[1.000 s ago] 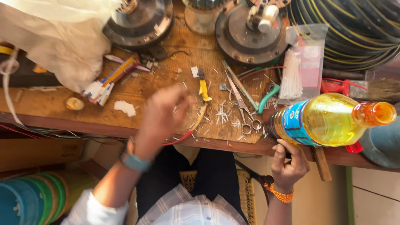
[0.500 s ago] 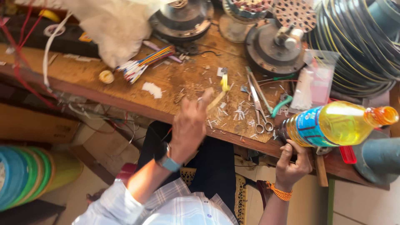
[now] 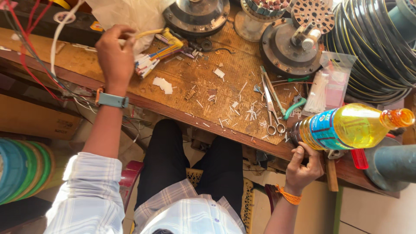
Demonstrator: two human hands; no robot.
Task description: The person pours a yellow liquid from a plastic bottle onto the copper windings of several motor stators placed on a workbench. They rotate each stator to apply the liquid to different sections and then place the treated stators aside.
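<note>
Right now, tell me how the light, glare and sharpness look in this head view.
Head view: bright daylight falls on the wooden bench; the yellow bottle glows with light through it; the white bag is nearly washed out; the left hand and right hand look sharp; under the bench lies in shadow; edges bend slightly from the wide lens.

Yellow stick (image 3: 145, 34) lies flat, far left on the bench. Yellow oil bottle (image 3: 346, 128) lies sideways at the near right edge, orange cap pointing right.

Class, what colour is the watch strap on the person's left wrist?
The watch strap is light teal blue, seen best in the head view, just below the left hand.
</note>
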